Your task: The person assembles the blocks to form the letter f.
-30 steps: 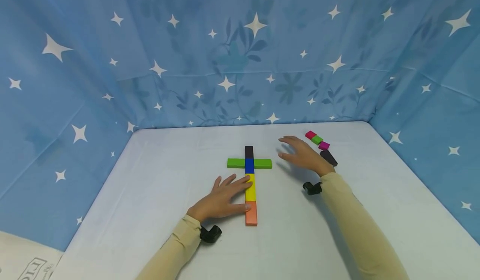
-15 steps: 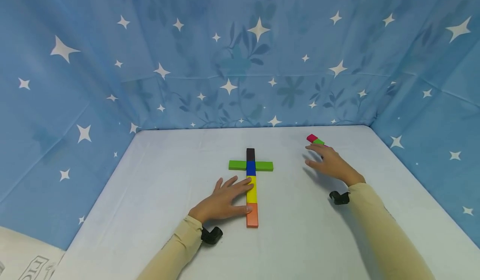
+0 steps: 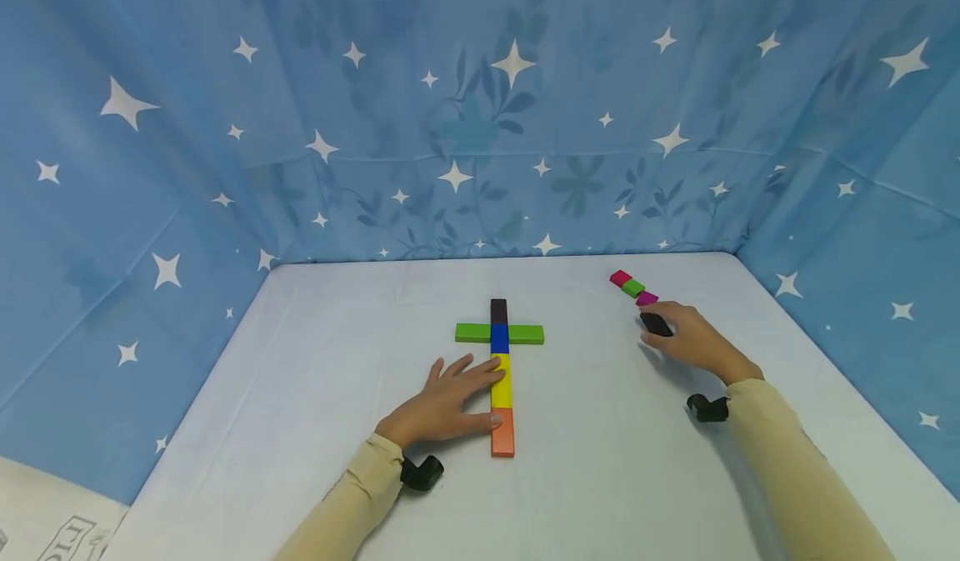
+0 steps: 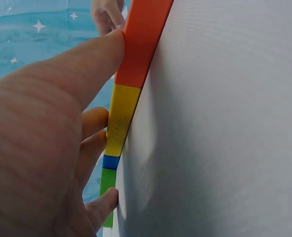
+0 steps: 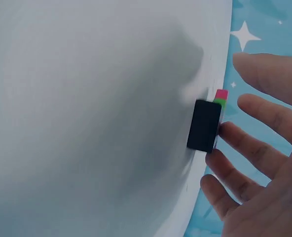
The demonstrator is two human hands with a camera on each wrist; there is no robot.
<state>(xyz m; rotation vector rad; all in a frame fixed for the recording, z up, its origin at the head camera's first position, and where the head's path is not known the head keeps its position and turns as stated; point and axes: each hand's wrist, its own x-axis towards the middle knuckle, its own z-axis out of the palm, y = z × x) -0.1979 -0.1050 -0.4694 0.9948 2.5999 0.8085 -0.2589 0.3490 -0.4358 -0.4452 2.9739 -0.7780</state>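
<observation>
Between seven and eight o'clock from the blue block (image 3: 499,338), the left hand (image 3: 442,403) has its fingers apart, touching the yellow block (image 3: 502,394) and orange block (image 3: 502,443), both at six. Two o'clock: a row of small blocks (image 3: 633,288). Three o'clock: the black block (image 3: 656,324), beside the right hand's (image 3: 697,340) parted fingers; contact unclear.

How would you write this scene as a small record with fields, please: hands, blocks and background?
Left hand: fingers spread, touching the yellow block and orange block
Right hand: at the loose black block; fingers not closed round it, contact unclear
Line, far to near: dark block, blue block, yellow block, orange block
Sideways: left green block and right green block, flanking the blue block
Loose row: red block, small green block, magenta block
Surface: white table
Background: blue curtain, white stars
</observation>
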